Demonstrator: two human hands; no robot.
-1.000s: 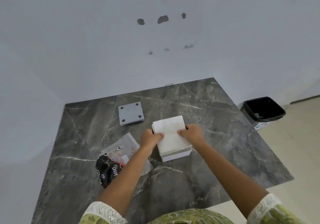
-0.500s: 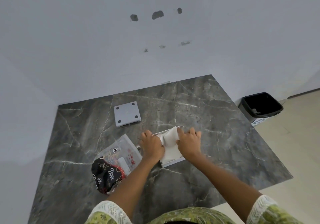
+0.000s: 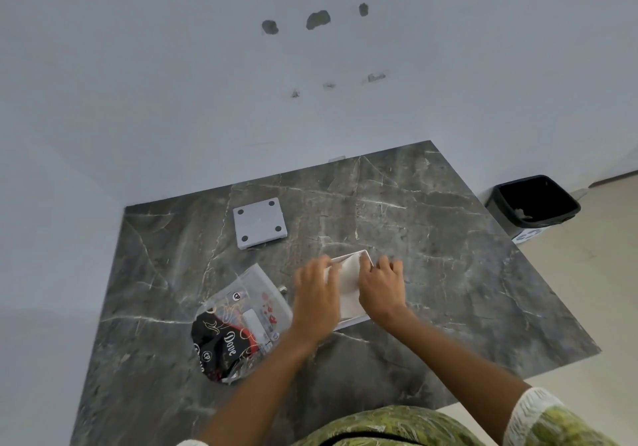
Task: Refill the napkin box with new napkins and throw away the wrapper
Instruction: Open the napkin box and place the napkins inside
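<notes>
Pressing, not gripping: my left hand (image 3: 316,302) and right hand (image 3: 381,287) push down on the napkins (image 3: 348,283) in the box (image 3: 353,323), mid-table (image 3: 448,273). Uneven pressure could buckle them or skid the box; the wrapper (image 3: 241,321) lies just left.

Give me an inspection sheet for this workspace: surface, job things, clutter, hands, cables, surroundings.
Surface: dark veined marble table.
Job's things: napkins in the white napkin box; wrapper lies left of the box, not binned; grey square plate lies behind, apart.
Clutter: small item by the wrapper, too small to tell.
Hands: left hand and right hand press on the napkins.
Cables: nothing seen.
Surroundings: black bin on the floor, right of the table; white wall with holes.
</notes>
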